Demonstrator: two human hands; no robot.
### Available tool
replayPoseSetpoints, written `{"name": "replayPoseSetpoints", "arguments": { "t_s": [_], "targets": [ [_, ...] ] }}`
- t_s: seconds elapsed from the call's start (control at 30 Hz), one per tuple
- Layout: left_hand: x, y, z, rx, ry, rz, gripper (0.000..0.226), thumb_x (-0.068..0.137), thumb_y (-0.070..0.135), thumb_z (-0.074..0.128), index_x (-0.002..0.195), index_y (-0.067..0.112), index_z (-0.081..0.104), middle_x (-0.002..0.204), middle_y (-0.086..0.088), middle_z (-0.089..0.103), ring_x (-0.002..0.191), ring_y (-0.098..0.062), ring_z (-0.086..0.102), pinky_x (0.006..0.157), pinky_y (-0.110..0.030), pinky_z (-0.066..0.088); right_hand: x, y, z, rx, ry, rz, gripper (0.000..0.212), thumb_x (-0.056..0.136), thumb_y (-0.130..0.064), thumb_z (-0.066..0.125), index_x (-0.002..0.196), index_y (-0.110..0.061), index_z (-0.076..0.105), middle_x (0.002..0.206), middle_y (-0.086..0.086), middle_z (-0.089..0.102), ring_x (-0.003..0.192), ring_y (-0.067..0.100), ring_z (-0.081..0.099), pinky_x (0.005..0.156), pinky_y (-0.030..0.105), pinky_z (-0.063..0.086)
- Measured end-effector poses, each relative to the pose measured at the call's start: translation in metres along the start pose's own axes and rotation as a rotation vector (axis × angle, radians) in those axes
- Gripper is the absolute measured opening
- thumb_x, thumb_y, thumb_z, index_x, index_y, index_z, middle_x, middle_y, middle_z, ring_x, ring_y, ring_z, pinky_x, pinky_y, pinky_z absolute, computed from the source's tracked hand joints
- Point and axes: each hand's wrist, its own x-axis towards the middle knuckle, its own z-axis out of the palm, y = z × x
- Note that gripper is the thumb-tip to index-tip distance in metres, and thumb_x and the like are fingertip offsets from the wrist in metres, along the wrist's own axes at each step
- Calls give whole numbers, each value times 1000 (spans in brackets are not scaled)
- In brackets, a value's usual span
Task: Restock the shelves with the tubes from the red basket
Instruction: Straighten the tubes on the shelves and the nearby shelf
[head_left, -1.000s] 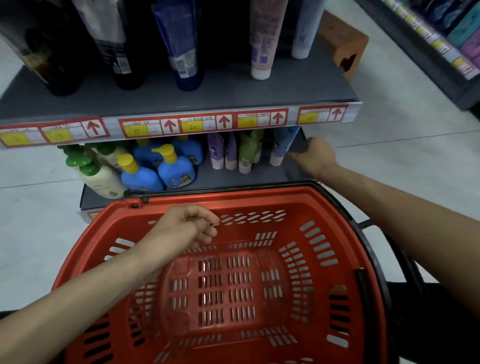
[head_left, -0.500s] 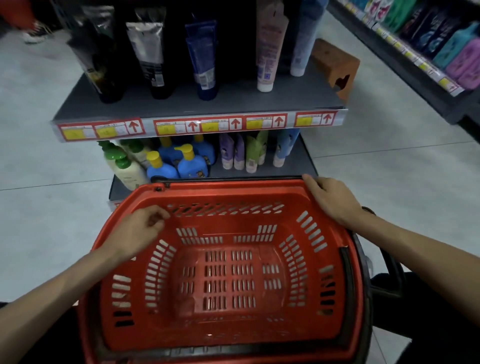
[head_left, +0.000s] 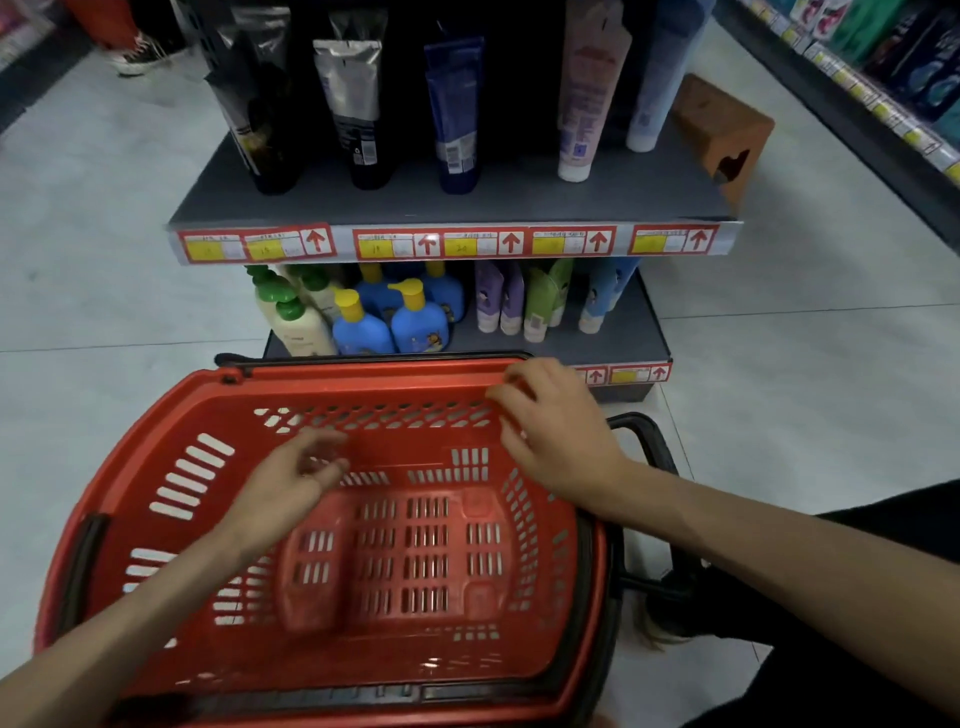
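The red basket sits on the floor in front of me, and I see no tubes in it. My left hand hovers blurred over its inside with loosely curled fingers, holding nothing. My right hand rests on the far right part of the rim with bent fingers. Purple, green and blue tubes stand cap-down on the lower shelf. Taller tubes stand on the upper shelf.
Blue and cream pump bottles fill the lower shelf's left side. A brown block sits at the upper shelf's right end. Another stocked shelf runs along the right. The basket's black handle sticks out beside my right arm.
My right hand left the lower shelf, came to the basket's far right rim and slid left. My left hand moved from the left rim to over the middle.
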Motion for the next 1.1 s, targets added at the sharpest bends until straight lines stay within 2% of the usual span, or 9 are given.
{"name": "replayPoseSetpoints", "arguments": {
  "t_s": [0.1,0.23,0.33,0.43,0.53,0.73,0.93,1.03,1.1],
  "targets": [
    [-11,15,23,-83,-23,117,38,92,12,72,110,46,68,101,11,70,99,-13,68,84,-21,52,-14,-19,7,7,-61,-56,27,88,-25,60,111,-13,70,115,7,61,115,28,53,95,41,41],
    [-22,51,44,-147,-10,287,34,94,11,69,119,35,67,108,8,69,106,-12,66,95,-35,52,-19,-39,11,83,-72,-14,22,88,-30,58,94,-18,75,102,-1,66,107,23,58,97,42,43],
    [-22,77,50,-145,15,389,34,93,9,67,118,32,67,109,9,68,108,-14,65,99,-38,51,-6,-46,12,126,-46,94,21,86,-30,58,87,-19,75,91,-3,67,95,21,60,91,38,44],
    [-18,88,53,-139,48,389,35,91,8,66,116,31,68,109,8,68,108,-12,65,100,-39,51,5,-59,18,103,-84,124,24,85,-29,56,89,-15,75,85,1,66,88,25,60,86,39,45],
    [-18,88,54,-111,68,369,34,90,6,65,115,29,68,107,8,68,106,-9,64,100,-38,51,8,-66,23,37,-124,129,27,85,-28,54,91,-12,75,83,4,65,87,28,59,87,39,43],
    [-22,76,47,-77,103,320,36,90,1,62,114,27,69,105,15,69,106,-4,63,98,-32,50,19,-64,22,56,-98,218,17,84,-20,58,82,-11,73,79,4,66,84,26,60,85,38,48],
    [-10,76,41,-67,142,307,39,87,1,62,110,31,69,101,11,70,103,-8,65,98,-41,52,21,-79,21,39,-124,244,15,82,-22,59,77,-13,70,76,3,64,84,25,59,86,37,47],
    [-9,77,42,-77,162,323,42,84,-3,60,110,29,69,102,10,71,103,-9,66,98,-40,53,26,-101,23,58,-125,281,12,78,-19,63,81,-12,72,78,4,66,86,27,59,85,37,46],
    [-9,77,41,-76,185,325,46,81,-6,56,111,27,69,105,11,71,105,-9,66,100,-38,52,32,-119,28,99,-132,304,18,72,-17,66,87,-12,73,82,4,68,89,28,59,85,36,45]
  ]
}}
